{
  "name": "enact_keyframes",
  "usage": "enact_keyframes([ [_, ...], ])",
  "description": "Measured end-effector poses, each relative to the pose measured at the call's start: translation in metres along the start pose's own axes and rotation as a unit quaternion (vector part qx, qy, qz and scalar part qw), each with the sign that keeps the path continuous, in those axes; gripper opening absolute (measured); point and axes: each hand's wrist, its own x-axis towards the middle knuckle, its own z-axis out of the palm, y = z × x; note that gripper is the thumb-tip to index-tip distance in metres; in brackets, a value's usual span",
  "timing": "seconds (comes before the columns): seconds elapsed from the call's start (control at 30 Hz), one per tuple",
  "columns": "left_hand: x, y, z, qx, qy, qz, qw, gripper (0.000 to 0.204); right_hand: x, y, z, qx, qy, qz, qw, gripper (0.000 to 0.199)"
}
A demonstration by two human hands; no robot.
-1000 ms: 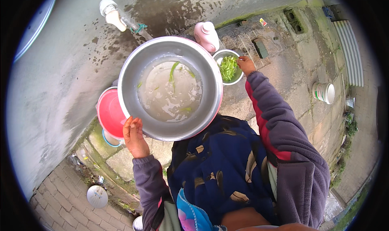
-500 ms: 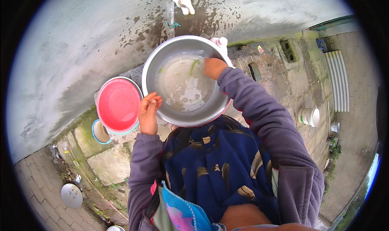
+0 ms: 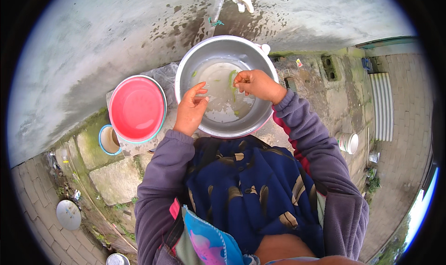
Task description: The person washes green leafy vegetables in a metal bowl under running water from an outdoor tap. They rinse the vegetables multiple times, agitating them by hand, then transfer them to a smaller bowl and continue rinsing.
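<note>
A large grey metal basin (image 3: 190,53) with cloudy water stands in front of me. A thin green strip (image 3: 231,75), perhaps a plant stem, lies there with a few smaller green bits. Over the basin's right side, my right hand (image 3: 256,85) has its fingertips pinched together beside the strip. Whether anything is between those fingers cannot be made out. My left hand (image 3: 191,111) hovers over the left rim, fingers curved and apart, with nothing seen in it.
A pink basin (image 3: 134,108) sits left of the metal one on a ledge, above a blue-rimmed bucket (image 3: 109,139). Beyond, a white tap (image 3: 242,1) juts from the wet wall. A white bucket (image 3: 348,143) and a corrugated sheet (image 3: 382,106) are on the right.
My right hand has come up and inward from the basin's right wall, its fingers now visible. My left hand has moved from outside the rim to above it. The view has shifted slightly.
</note>
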Motion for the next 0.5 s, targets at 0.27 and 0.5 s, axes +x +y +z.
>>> enact_keyframes([
  [0.27,0.0,0.001,0.011,0.021,-0.091,-0.027,0.995,0.035,-0.024,0.027,-0.014,0.01,0.097,0.025,0.995,0.012],
  [0.5,-0.016,-0.009,-0.016,-0.027,-0.035,-0.058,0.997,0.032,0.05,0.051,0.016,-0.343,0.09,0.029,0.934,0.028],
])
